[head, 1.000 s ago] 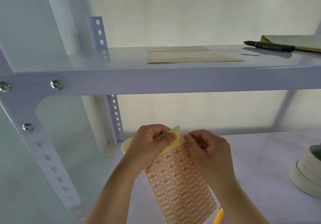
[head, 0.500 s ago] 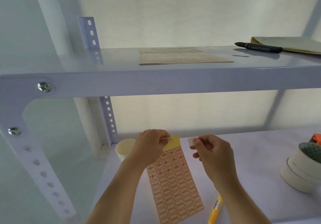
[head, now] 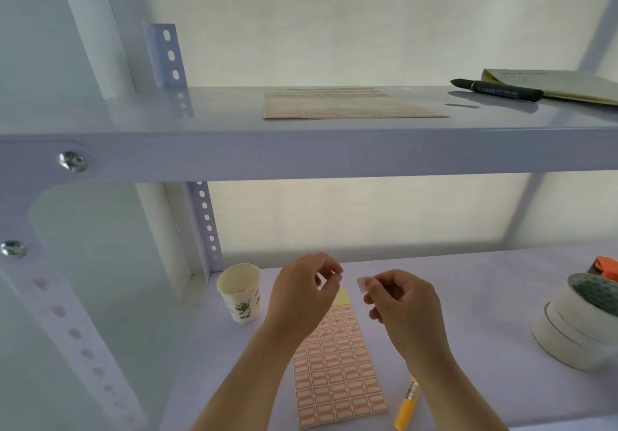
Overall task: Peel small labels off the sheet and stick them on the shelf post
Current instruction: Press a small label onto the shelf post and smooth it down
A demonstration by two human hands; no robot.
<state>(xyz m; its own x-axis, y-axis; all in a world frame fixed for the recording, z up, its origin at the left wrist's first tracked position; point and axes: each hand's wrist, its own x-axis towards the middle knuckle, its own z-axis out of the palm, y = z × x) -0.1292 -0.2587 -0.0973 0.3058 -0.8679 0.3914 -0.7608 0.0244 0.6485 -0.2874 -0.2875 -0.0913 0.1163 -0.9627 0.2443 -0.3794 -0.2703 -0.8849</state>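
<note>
Head view, lower shelf level.

Item: label sheet (head: 337,373), pink-bordered, lying flat on the lower shelf (head: 468,296) between my forearms, its top corner bare yellow backing where labels are gone. Nothing holds it.

Item: right hand (head: 401,303), thumb and forefinger pinched on one small label (head: 362,285), which is clear of the sheet and held up in the air.

Item: left hand (head: 302,291), above the head of the sheet, fingers curled loosely with the tips near each other; I cannot tell whether anything is between them, and they look empty.

Item: shelf post (head: 204,223), perforated, upright at the back left corner, beyond the paper cup (head: 239,291). No labels can be made out on it from here.

Also present: yellow pen (head: 408,404) beside the sheet; tape rolls (head: 582,323) at right; second sheet (head: 347,106) and black marker (head: 495,89) on the upper shelf.

Step in hand: peeling done, carrying to the post pending.

Next move, as I judge it: reach left past the cup, keep the sticky face off my fingers, set the label on a flat strip between holes, press it down.
</note>
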